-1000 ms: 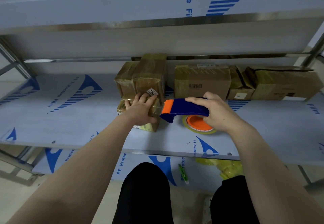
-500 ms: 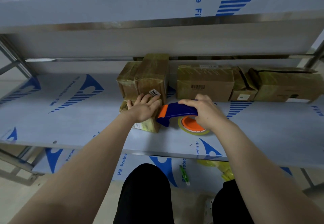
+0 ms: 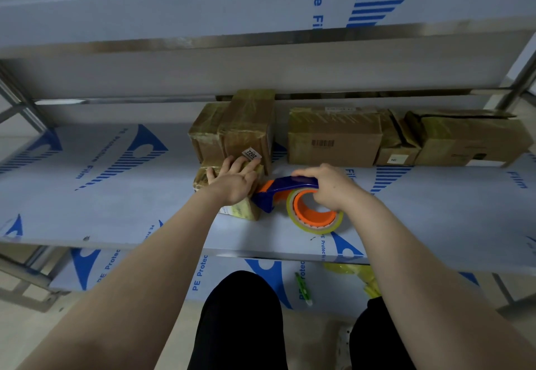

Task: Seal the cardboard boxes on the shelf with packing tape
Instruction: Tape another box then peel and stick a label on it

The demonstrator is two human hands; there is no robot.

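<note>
Nearest us, on the shelf, the right hand is curled round the handle of the tape dispenser, whose nose meets the right side of the small box, while the left hand lies flat on that box's top, fingers straight. We judge this box to be mid-seal, with glossy tape showing on its near face. In the row behind, the tall box and barcode box look taped, but the far-right box shows a raised flap, so we judge it left to do.
</note>
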